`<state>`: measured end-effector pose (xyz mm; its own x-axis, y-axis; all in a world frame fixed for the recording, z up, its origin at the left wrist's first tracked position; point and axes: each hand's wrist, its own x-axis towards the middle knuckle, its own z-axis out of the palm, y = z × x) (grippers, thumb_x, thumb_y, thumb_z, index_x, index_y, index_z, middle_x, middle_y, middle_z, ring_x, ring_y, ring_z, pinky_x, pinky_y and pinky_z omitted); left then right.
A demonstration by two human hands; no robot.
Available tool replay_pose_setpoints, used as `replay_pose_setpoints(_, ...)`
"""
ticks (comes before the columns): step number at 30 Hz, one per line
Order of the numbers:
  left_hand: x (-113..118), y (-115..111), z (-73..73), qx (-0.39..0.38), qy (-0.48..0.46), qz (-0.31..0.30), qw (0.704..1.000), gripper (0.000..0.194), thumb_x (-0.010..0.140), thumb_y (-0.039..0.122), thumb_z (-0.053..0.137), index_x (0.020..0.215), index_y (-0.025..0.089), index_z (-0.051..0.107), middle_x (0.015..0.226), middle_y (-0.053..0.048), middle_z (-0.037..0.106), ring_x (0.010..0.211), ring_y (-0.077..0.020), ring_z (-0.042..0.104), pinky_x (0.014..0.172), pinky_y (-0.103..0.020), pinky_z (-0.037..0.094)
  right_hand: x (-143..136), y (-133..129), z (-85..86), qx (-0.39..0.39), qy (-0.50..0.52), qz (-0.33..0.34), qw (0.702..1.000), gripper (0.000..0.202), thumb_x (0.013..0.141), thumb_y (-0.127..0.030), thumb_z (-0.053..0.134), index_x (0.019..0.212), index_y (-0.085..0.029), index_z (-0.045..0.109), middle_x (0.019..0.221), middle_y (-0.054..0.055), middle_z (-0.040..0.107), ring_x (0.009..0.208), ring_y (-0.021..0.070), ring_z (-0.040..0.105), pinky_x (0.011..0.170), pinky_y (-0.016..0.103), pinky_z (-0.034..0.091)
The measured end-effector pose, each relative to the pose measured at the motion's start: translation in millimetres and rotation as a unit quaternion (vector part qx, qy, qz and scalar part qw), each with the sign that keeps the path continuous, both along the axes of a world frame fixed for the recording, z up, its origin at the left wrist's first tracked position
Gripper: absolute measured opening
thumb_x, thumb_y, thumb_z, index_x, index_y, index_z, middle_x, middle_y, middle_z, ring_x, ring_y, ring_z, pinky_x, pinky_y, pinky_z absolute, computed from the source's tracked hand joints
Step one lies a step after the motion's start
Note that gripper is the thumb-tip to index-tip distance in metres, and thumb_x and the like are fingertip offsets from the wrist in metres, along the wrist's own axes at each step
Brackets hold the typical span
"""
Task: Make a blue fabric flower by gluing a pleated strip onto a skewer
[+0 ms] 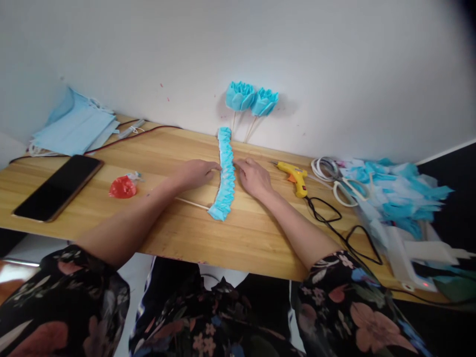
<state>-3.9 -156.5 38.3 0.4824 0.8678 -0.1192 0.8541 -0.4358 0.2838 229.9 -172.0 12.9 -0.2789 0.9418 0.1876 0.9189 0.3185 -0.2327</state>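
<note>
A long strip of pleated blue fabric [225, 171] lies lengthwise on the wooden table, running away from me. Its near end meets a thin wooden stick [191, 202] that points left and passes partly behind my left forearm. My left hand [196, 173] is at the strip's left edge, fingers mostly curled, fingertips on the pleats. Opposite it, my right hand [255, 177] has its curled fingers at the right edge. Both hands seem to pinch the strip's edges, though the fingertips are partly hidden.
Two blue fabric flowers [240, 96] on sticks lean on the wall. Right: a yellow glue gun [293, 176] with black cord, scissors [344, 188], blue scraps [401, 191], and a white power strip [403, 263]. Left: a phone [57, 188], face masks [76, 129], and a red plastic bag [122, 187].
</note>
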Motion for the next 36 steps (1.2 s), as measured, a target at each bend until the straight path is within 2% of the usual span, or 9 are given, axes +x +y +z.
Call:
replay_pose_setpoints(5, -7, 5, -2.2, -0.016, -0.095, -0.014, 0.995, 0.044, 0.087, 0.022, 0.046, 0.119, 0.023, 0.076, 0.079, -0.001, 0.072, 0.072, -0.0193, 0.060, 0.067, -0.028, 0.041, 1, -4, -3.9, 0.014, 0.025, 0.032, 0.999, 0.042, 0.100, -0.015, 0.047, 0.128, -0.027, 0.076, 0.122, 0.010, 0.074, 0.112, 0.0279, 0.067, 0.076, 0.036, 0.053)
replay_pose_setpoints(8, -11, 7, -6.9, -0.005, -0.156, 0.003, 0.988, 0.044, 0.082, 0.020, 0.047, 0.118, 0.019, 0.073, 0.065, 0.002, 0.063, 0.062, -0.0176, 0.056, 0.060, -0.026, 0.038, 3, -4, -8.3, 0.029, 0.054, 0.060, 0.996, 0.040, 0.097, -0.012, 0.049, 0.120, -0.025, 0.079, 0.119, 0.008, 0.076, 0.111, 0.0263, 0.068, 0.080, 0.036, 0.054)
replay_pose_setpoints(11, -10, 5, -9.7, 0.019, -0.117, 0.023, 0.993, 0.049, 0.086, 0.021, 0.047, 0.129, 0.022, 0.070, 0.074, -0.001, 0.069, 0.067, -0.0192, 0.060, 0.061, -0.027, 0.038, 4, -3, -9.5, 0.034, 0.078, 0.079, 0.993, 0.038, 0.096, -0.012, 0.049, 0.116, -0.022, 0.080, 0.118, 0.008, 0.076, 0.109, 0.0250, 0.069, 0.084, 0.036, 0.054)
replay_pose_setpoints(14, -6, 1, -8.0, 0.016, -0.061, 0.029, 0.998, 0.049, 0.092, 0.023, 0.046, 0.136, 0.026, 0.069, 0.098, -0.006, 0.076, 0.083, -0.0223, 0.066, 0.070, -0.029, 0.042, 3, -2, -8.0, 0.037, 0.071, 0.088, 0.993, 0.043, 0.098, -0.013, 0.047, 0.131, -0.020, 0.074, 0.119, 0.010, 0.076, 0.113, 0.0262, 0.068, 0.088, 0.037, 0.054)
replay_pose_setpoints(16, -4, -1, -5.2, 0.008, -0.042, 0.029, 0.999, 0.048, 0.097, 0.025, 0.045, 0.138, 0.028, 0.068, 0.110, -0.007, 0.077, 0.094, -0.0242, 0.068, 0.079, -0.031, 0.045, 1, -3, -7.1, 0.030, 0.044, 0.071, 0.996, 0.049, 0.098, -0.012, 0.046, 0.141, -0.020, 0.068, 0.120, 0.011, 0.074, 0.114, 0.0278, 0.068, 0.085, 0.038, 0.054)
replay_pose_setpoints(19, -2, -3, -1.6, -0.002, -0.027, 0.022, 0.999, 0.048, 0.100, 0.026, 0.042, 0.142, 0.028, 0.066, 0.120, -0.008, 0.076, 0.103, -0.0274, 0.069, 0.086, -0.036, 0.046, 0, -4, -6.3, 0.017, 0.013, 0.048, 0.999, 0.050, 0.098, -0.011, 0.046, 0.140, -0.023, 0.069, 0.123, 0.012, 0.073, 0.114, 0.0288, 0.068, 0.079, 0.036, 0.054)
replay_pose_setpoints(27, 1, -6, -0.1, 0.004, -0.023, 0.019, 1.000, 0.049, 0.100, 0.022, 0.039, 0.139, 0.026, 0.069, 0.127, -0.012, 0.076, 0.112, -0.0324, 0.072, 0.092, -0.041, 0.052, 0, 15, 4.2, -0.033, 0.037, 0.036, 0.998, 0.049, 0.099, -0.013, 0.044, 0.139, -0.024, 0.069, 0.133, 0.007, 0.073, 0.122, 0.0269, 0.067, 0.100, 0.038, 0.053)
replay_pose_setpoints(33, 1, -7, -0.6, 0.001, -0.024, 0.029, 0.999, 0.045, 0.101, 0.023, 0.043, 0.136, 0.027, 0.071, 0.122, -0.011, 0.078, 0.108, -0.0299, 0.072, 0.092, -0.039, 0.053, -7, 15, -0.6, -0.016, 0.019, 0.022, 0.999, 0.047, 0.099, -0.014, 0.044, 0.132, -0.027, 0.074, 0.126, 0.006, 0.075, 0.116, 0.0255, 0.069, 0.085, 0.034, 0.054)
replay_pose_setpoints(36, 2, -6, -3.1, 0.011, -0.028, 0.049, 0.998, 0.050, 0.099, 0.021, 0.041, 0.144, 0.027, 0.064, 0.122, -0.010, 0.078, 0.107, -0.0283, 0.073, 0.090, -0.037, 0.054, -7, 13, -2.4, -0.016, 0.014, 0.025, 0.999, 0.047, 0.098, -0.013, 0.044, 0.131, -0.027, 0.074, 0.125, 0.006, 0.075, 0.116, 0.0256, 0.069, 0.082, 0.033, 0.052)
